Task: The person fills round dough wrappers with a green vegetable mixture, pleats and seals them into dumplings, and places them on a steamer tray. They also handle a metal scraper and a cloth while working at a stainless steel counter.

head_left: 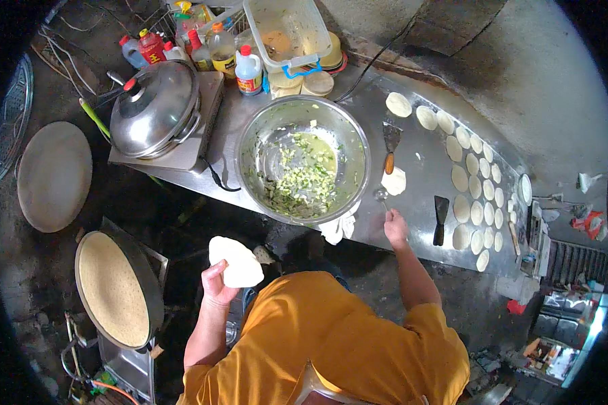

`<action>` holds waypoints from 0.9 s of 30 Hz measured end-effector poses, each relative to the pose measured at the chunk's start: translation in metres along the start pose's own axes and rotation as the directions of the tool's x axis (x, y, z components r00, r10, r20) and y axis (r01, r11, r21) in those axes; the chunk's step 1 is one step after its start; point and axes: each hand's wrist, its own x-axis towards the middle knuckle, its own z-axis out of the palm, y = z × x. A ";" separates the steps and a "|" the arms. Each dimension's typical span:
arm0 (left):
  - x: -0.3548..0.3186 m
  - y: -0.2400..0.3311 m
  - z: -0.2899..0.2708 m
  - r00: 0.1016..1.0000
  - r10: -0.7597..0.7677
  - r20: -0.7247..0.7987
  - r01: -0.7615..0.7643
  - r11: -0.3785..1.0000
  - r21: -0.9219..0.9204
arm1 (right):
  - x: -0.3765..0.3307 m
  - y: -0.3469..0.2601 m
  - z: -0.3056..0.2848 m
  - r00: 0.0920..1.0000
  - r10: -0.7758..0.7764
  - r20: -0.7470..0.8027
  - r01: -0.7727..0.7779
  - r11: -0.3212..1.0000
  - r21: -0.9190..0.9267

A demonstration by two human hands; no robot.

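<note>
My left hand (216, 286) grips a flat white dough wrapper (242, 263) by its edge, held out in front of my body on the left. My right hand (396, 229) is closed around the handle of a small metal spoon (381, 195), over the steel counter just right of the bowl. A large steel bowl (362, 138) stands at the counter's front, with chopped green and pale filling (305, 172) and some liquid inside. One more dough wrapper (394, 181) lies beside the spoon, partly under a scraper with a wooden handle (390, 164).
Several dough rounds (460, 178) lie in rows on the right of the counter, near a dark scraper (440, 219). A lidded wok (154, 108) sits on a cooktop at the left. Bottles (248, 71) and a plastic tub (323, 40) stand behind. A large round pan (157, 297) is lower left.
</note>
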 end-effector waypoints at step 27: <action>0.010 -0.041 -0.016 0.968 0.139 -0.209 -0.144 0.990 -0.011 | 0.083 -0.354 0.075 0.006 -0.461 0.888 0.811 0.522 0.265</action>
